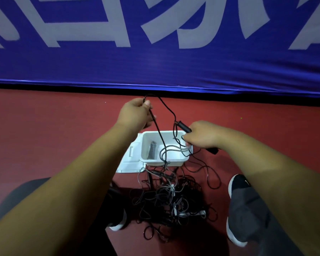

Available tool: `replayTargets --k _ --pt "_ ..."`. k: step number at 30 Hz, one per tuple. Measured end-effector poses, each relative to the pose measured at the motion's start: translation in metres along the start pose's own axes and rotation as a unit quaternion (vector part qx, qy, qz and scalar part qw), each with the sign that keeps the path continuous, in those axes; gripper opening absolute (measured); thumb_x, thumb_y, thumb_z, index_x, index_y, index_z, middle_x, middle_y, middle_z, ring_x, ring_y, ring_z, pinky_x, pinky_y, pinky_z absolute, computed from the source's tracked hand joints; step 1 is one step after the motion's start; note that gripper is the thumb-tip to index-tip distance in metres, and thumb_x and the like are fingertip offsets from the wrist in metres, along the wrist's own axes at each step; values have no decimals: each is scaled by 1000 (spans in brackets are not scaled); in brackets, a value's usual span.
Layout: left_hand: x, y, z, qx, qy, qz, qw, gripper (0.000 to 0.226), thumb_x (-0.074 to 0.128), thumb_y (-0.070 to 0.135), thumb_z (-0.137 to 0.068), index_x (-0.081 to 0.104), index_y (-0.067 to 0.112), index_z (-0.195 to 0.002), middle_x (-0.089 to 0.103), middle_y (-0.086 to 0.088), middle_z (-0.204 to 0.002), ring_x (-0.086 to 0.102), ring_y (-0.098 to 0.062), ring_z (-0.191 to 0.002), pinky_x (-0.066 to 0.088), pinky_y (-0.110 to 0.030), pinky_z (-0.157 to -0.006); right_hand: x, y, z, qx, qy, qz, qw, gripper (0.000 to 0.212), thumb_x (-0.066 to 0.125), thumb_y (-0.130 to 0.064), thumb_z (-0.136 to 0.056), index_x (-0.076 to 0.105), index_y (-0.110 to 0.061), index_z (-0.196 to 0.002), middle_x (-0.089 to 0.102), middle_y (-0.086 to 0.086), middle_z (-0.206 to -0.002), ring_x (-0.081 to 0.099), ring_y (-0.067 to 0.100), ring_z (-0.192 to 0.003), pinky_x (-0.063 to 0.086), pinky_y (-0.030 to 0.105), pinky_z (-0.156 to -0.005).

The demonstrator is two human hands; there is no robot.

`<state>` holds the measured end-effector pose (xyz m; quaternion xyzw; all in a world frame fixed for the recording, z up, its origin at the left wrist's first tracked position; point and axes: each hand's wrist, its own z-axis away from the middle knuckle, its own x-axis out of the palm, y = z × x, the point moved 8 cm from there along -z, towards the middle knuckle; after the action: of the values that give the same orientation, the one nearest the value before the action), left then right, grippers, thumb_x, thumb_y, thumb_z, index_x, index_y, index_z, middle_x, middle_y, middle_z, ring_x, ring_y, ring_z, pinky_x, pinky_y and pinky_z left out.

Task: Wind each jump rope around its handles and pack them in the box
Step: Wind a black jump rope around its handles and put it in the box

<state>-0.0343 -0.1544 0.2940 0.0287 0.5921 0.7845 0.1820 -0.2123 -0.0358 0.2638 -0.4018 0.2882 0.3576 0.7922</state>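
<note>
L hand (135,113) pinches black rope cord (166,106), raised above white box (174,162). R hand (201,136) clenched on black handles (184,127) at box's right rim. Tangled ropes (170,204) on near side, btwn feet.

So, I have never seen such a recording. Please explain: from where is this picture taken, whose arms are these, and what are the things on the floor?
There is no machine here. A person wears one camera on the head, so you look down along their own two arms. The left hand pinches a black rope. The right hand grips its black handle (one or two, I cannot tell) above an open white box. The box stands on the red floor with its lid beside it, and one wound rope already lies inside. Nearer the person, a tangled pile of ropes lies between their shoes. Behind is a blue banner.
</note>
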Motion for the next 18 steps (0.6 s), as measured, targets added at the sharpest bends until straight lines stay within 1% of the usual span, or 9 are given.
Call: replayTargets --k 3,5,7,8,11,12,15,17,18 --pt "-4 1 1 -38 -22 73 996 20 51 23 -111 63 11 -101 58 -7 -80 64 -6 -54 51 -20 -53 11 14 1 34 -55 121 991 28 65 -30 -97 63 -11 -76 58 4 -72 49 22 -61 35 31 -56" --pt "2 3 6 -51 -54 113 991 20 53 22 -111 63 8 -102 58 -9 -83 68 -5 -57 55 -18 -55 10 19 0 41 -42 142 988 30 60 -27 -101 56 -13 -75 57 7 -76 49 21 -61 34 30 -54" --pt "12 4 11 -66 -81 169 980 20 53 19 -110 62 6 -98 57 -8 -83 72 -5 -63 57 -16 -56 1 16 -3 19 15 56 998 30 60 -28 -105 56 -14 -78 58 6 -75 51 19 -61 37 29 -53" --pt "17 4 13 -73 -90 198 973 20 53 17 -110 62 5 -96 57 -7 -82 74 -6 -65 57 -15 -56 -4 12 -5 2 44 -43 998 25 62 -27 -105 62 -15 -84 62 6 -78 55 19 -63 42 29 -55" --pt "26 7 16 -87 -113 278 950 20 53 12 -109 62 2 -95 58 -7 -83 77 -12 -73 58 -16 -58 1 -5 -4 -32 12 -386 922 11 66 -9 -103 75 -16 -101 75 8 -104 68 18 -78 56 31 -63" --pt "26 8 15 -89 -117 302 942 20 53 11 -109 62 0 -95 59 -8 -83 78 -14 -75 59 -17 -59 8 -12 -3 -44 -24 -429 902 16 66 -6 -102 77 -17 -107 77 7 -111 71 20 -83 57 31 -65" --pt "26 9 12 -97 -116 357 922 20 51 9 -110 61 -1 -96 61 -10 -84 79 -20 -80 60 -18 -60 25 -26 -2 -85 -95 -409 904 17 66 -14 -105 78 -18 -117 77 4 -120 74 21 -95 62 30 -79" --pt "25 12 9 -86 -119 388 910 21 49 10 -111 59 -2 -97 64 -13 -86 80 -26 -83 61 -21 -63 26 -29 -2 -88 -95 -431 893 11 66 -18 -105 73 -13 -110 78 12 -112 76 24 -94 63 34 -85" --pt "23 14 7 -74 -117 388 911 23 48 13 -111 59 -4 -101 65 -16 -89 80 -28 -86 62 -24 -66 23 -29 -1 -83 -82 -459 881 10 65 -18 -105 70 -10 -107 77 16 -105 77 26 -88 65 34 -81"
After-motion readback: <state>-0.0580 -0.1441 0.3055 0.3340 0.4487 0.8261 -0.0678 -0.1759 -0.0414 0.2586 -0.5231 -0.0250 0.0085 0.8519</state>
